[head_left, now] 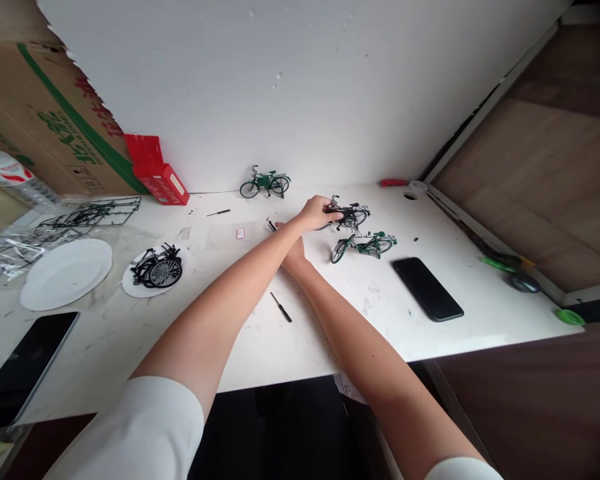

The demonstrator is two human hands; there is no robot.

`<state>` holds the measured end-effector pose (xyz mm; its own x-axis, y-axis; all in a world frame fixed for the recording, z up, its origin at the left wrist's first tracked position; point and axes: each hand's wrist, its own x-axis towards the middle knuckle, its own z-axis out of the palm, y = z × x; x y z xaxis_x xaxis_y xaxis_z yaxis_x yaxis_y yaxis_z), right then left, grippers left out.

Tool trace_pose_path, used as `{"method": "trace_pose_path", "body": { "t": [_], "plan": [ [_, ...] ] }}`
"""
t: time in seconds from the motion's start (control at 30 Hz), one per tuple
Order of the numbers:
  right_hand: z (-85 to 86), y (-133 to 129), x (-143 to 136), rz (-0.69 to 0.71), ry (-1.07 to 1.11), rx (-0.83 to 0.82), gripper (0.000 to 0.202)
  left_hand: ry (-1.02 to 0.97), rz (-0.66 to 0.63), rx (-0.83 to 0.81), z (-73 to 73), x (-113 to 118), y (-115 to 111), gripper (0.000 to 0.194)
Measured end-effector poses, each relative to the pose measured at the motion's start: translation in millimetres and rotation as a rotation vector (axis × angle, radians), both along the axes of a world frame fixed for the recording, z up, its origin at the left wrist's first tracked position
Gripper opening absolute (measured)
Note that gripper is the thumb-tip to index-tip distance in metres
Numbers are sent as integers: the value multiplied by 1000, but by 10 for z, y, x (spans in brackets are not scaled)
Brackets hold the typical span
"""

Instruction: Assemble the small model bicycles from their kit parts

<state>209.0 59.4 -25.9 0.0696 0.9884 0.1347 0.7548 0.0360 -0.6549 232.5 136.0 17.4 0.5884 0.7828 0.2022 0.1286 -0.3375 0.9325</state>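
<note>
My forearms cross over the table. My left hand (317,215) reaches to the right, its fingers closed on a black model bicycle (353,217). Beneath my left forearm, my right hand (293,251) is partly hidden, with a small dark part (271,225) sticking out at its fingertips. A green model bicycle (364,245) stands just in front of the black one. Another green bicycle (265,181) stands upright by the back panel. Nearer to me lies a small black screwdriver (281,307).
To the left are a plate of black bicycle parts (157,270), a white plate (67,275), part frames (100,213), a red box (163,183) and a phone (27,367). A second phone (428,288) lies at right. Another screwdriver (219,213) lies farther back.
</note>
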Motion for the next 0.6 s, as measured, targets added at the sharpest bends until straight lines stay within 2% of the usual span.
{"method": "trace_pose_path", "body": {
  "t": [0.13, 0.23, 0.37, 0.43, 0.5, 0.6],
  "plan": [
    [61, -4, -48, -1, -57, -2, 45, -95, 41, 110, 70, -105, 43, 31],
    [136, -25, -101, -42, -104, 7, 48, -248, 131, 131, 183, -323, 97, 30],
    [169, -43, -156, -72, -164, -10, 42, -366, 301, 178, 378, -826, 80, 41],
    [141, -32, -161, -83, -160, 9, 41, -392, 335, 166, 446, -1131, 1, 46],
    [95, -5, -146, -96, -131, 49, 41, -404, 348, 131, 473, -1436, -119, 49],
    [20, 62, -89, -134, -64, 146, 35, -397, 363, 21, 437, -1847, -325, 54]
  ]
}}
